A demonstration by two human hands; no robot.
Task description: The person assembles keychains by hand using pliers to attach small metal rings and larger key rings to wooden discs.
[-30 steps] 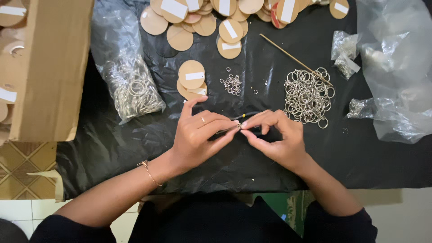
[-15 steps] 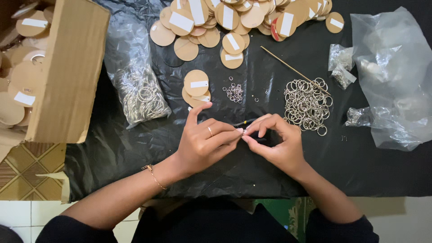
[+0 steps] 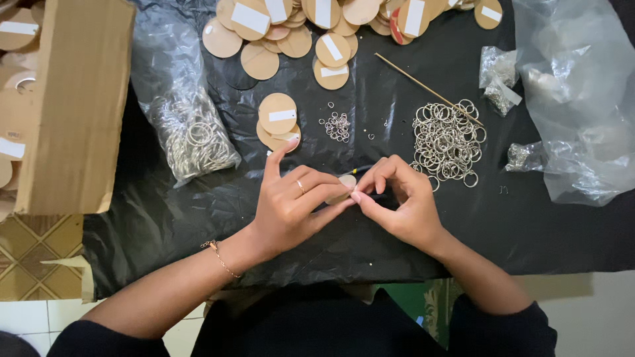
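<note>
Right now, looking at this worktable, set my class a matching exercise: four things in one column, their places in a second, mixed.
1 cardboard box
2 loose key rings
3 thin wooden stick
4 small round disc

a pinched between left hand and right hand
b far left edge
c lying slantwise above the ring pile
d heaped on black sheet, right of hands

Pairs: 1-b, 2-d, 3-c, 4-a
</note>
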